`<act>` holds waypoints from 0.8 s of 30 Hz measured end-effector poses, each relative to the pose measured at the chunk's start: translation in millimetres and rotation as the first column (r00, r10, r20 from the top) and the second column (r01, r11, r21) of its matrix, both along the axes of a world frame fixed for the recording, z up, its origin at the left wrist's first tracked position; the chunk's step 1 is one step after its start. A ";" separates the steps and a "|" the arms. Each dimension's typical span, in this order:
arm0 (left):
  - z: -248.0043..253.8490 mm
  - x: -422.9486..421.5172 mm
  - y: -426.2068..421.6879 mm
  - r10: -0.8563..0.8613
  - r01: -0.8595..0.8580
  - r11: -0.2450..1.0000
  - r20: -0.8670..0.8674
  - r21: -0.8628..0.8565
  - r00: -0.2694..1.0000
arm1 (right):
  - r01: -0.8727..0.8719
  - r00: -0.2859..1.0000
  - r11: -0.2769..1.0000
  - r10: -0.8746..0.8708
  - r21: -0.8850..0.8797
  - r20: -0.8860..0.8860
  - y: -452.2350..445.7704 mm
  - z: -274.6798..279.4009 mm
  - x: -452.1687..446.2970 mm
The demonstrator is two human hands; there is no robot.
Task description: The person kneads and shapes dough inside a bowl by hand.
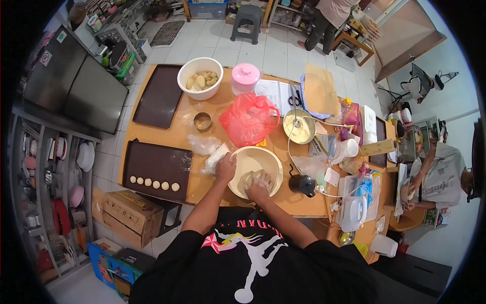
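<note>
Two-handed, you reach forward: your left hand [226, 167] clasps the left rim of the cream mixing bowl [276, 164]; your right hand [258, 187] presses bent, floury fingers into dough [247, 179] inside — seemingly unportioned. Beyond, six dough balls [156, 184] — apparently shaped — line the near edge of a dark baking tray [157, 161].

This was a kitchen. A mixing bowl [263, 158] sat by the tabletop's [167, 134] near edge. Beyond the left edge stood a fridge [76, 81].
</note>
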State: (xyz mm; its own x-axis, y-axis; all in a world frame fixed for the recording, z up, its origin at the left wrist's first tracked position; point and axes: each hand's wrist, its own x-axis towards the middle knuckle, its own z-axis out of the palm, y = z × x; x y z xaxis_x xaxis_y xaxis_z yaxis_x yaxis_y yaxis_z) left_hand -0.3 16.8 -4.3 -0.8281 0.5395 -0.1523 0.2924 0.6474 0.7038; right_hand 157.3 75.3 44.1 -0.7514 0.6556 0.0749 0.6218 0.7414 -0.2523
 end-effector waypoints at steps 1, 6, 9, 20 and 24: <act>1.9 -1.2 0.4 0.005 -0.005 1.000 0.005 -0.010 1.000 | 0.008 0.999 0.998 -0.005 -0.069 0.040 2.8 1.3 -4.1; -1.5 -1.1 0.9 -0.005 0.005 0.999 0.007 -0.044 1.000 | -0.046 0.980 0.989 0.072 -0.142 0.185 22.1 -20.7 -15.0; -4.0 -2.5 0.5 -0.023 0.022 1.000 -0.031 -0.016 0.999 | -0.049 0.991 0.997 0.056 -0.062 0.123 25.3 -32.1 -22.9; 5.8 -5.2 -1.0 -0.063 0.064 0.998 -0.058 0.008 0.996 | 0.000 0.991 0.998 0.008 -0.062 0.134 28.4 -33.5 -53.4; 5.5 -3.9 -0.5 -0.063 0.064 0.998 -0.064 0.014 0.996 | 0.008 0.988 0.998 0.001 -0.057 0.156 30.8 -33.4 -59.5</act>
State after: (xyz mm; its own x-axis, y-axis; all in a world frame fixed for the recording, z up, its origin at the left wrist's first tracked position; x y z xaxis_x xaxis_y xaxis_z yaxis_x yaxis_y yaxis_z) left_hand -4.2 16.3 1.2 -0.7998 0.5933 -0.0917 0.3769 0.6151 0.6925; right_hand 97.8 106.1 10.8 -0.7487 0.6580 -0.0807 0.6594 0.7264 -0.1938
